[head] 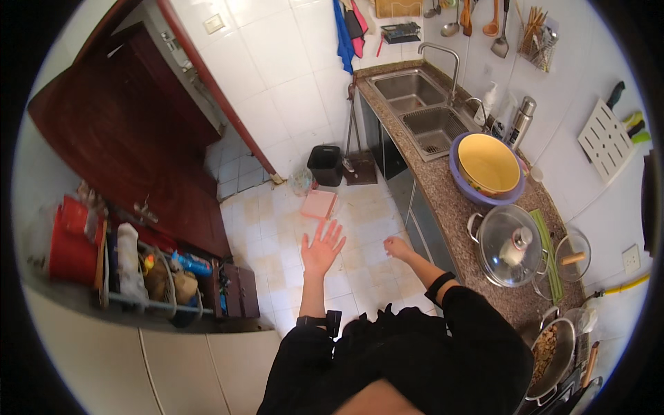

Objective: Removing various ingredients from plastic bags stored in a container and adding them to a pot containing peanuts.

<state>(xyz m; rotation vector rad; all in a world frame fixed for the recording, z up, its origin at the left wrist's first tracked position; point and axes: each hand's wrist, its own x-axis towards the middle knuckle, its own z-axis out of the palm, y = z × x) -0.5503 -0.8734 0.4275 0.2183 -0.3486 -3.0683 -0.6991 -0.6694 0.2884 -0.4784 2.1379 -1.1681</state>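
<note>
My left hand [322, 248] is held out over the tiled floor [358, 275], palm showing and fingers spread, with nothing in it. Just beyond its fingertips, on the floor, lies a pink box [318, 204]. My right hand [397, 248] hangs between the left hand and the counter, its fingers curled; whether it holds anything is not clear. A granite counter [441, 207] runs along the right. On it are a lidded steel pot [511, 275], a yellow basin [488, 162] inside a purple basin [459, 187], and green stalks [551, 259].
A double steel sink [410, 91] is set in the counter's far part. Cooked food fills a pan [563, 363] at lower right. A black bin [326, 165] and a dustpan [361, 174] stand by the far wall. An open wooden door [129, 155] and a loaded shelf [161, 303] are at left.
</note>
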